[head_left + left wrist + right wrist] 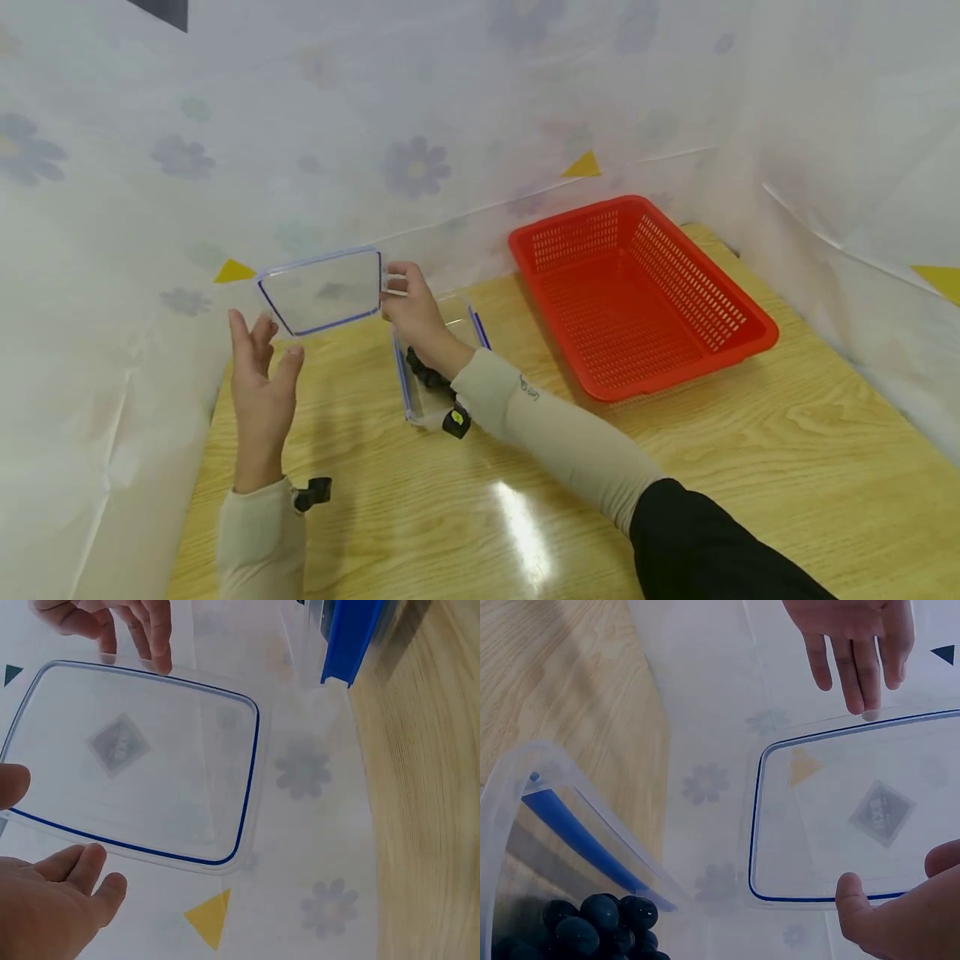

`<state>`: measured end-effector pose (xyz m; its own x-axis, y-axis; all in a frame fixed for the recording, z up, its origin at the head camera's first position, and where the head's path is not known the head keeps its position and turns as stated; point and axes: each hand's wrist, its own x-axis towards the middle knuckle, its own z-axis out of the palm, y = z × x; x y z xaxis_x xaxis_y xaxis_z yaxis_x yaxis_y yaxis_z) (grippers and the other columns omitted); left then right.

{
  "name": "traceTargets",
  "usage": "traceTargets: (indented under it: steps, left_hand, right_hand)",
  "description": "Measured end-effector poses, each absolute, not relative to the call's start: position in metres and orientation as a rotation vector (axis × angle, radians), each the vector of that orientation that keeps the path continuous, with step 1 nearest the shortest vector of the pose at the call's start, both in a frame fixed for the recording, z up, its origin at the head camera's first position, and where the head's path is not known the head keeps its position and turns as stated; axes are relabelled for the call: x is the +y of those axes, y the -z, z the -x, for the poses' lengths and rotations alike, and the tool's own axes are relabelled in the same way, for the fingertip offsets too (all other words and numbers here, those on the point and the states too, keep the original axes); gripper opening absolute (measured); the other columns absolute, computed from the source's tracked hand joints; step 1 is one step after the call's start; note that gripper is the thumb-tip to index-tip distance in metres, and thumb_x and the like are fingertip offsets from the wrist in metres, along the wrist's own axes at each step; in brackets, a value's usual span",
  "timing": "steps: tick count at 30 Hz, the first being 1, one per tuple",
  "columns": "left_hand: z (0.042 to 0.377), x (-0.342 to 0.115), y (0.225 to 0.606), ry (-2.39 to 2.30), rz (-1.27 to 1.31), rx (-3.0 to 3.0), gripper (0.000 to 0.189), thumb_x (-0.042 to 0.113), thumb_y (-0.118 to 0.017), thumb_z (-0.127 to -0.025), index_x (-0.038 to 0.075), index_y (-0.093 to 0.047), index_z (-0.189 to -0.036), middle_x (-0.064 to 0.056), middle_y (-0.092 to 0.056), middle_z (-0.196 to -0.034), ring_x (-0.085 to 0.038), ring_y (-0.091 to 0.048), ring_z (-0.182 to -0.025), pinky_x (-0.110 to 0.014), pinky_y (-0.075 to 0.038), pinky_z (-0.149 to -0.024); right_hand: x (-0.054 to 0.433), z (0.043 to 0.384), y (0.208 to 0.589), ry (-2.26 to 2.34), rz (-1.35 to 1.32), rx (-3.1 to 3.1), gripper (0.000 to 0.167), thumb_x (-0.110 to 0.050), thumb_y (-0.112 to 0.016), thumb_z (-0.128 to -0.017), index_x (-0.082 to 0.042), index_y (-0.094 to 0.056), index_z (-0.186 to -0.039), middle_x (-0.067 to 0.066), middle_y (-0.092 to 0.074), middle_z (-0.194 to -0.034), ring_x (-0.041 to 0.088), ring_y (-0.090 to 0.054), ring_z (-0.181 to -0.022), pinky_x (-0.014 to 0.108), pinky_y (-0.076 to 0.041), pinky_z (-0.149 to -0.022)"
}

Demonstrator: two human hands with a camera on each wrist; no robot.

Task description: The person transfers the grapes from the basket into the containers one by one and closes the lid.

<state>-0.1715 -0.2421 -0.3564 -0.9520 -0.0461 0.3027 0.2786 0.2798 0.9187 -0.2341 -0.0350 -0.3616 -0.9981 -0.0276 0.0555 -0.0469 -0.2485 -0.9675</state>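
Note:
A clear plastic lid (322,292) with a dark blue seal line is raised above the table, tilted up on edge. My right hand (416,312) pinches its right edge between thumb and fingers. At its left edge is my left hand (262,400), with fingers extended; the left wrist view shows the fingertips (91,855) at the rim, but contact is unclear. Under my right forearm stands a clear box (403,387) with blue side clips, partly hidden by that arm. Dark grapes (600,915) lie inside the box in the right wrist view.
A red perforated plastic basket (622,308) stands on the wooden table (420,500), right of the box. Whitish flowered sheeting (480,108) hangs behind and at both sides. Yellow triangles (583,165) mark the sheeting near the table's back edge.

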Motion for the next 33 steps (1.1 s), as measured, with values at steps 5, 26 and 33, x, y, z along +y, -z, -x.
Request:
traceTargets:
  steps: [5, 26, 33]
  left_hand:
    - [0.171, -0.237, 0.362, 2.017, 0.335, -1.974, 0.085, 0.003, -0.058, -0.1, 0.019, -0.003, -0.163, -0.011, -0.031, -0.162, -0.023, -0.03, -0.146, -0.026, -0.029, -0.114]
    - [0.174, -0.194, 0.384, 2.257, 0.288, -1.689, 0.063, -0.002, -0.052, -0.1, 0.0, -0.025, -0.156, -0.015, -0.045, -0.137, -0.029, -0.043, -0.134, -0.03, -0.037, -0.11]
    - [0.176, -0.166, 0.402, 2.256, 0.086, -1.841, 0.077, -0.012, -0.04, -0.093, 0.005, -0.01, -0.162, -0.016, -0.018, -0.162, -0.023, -0.02, -0.151, -0.028, -0.028, -0.115]
  right_hand:
    - [-0.023, 0.232, 0.361, -2.481, -0.164, -1.797, 0.039, 0.016, -0.042, -0.095, -0.001, -0.052, -0.129, 0.014, -0.05, -0.128, 0.032, -0.053, -0.128, 0.045, -0.047, -0.101]
    - [0.011, 0.219, 0.385, -2.194, -0.294, -1.871, 0.043, 0.01, -0.055, -0.089, 0.004, -0.058, -0.132, 0.016, -0.049, -0.145, 0.025, -0.051, -0.129, 0.03, -0.046, -0.098]
    - [0.017, 0.201, 0.413, -1.775, -0.388, -2.238, 0.056, 0.002, -0.051, -0.093, -0.002, -0.048, -0.149, 0.024, -0.028, -0.16, 0.03, -0.018, -0.151, 0.045, -0.014, -0.121]
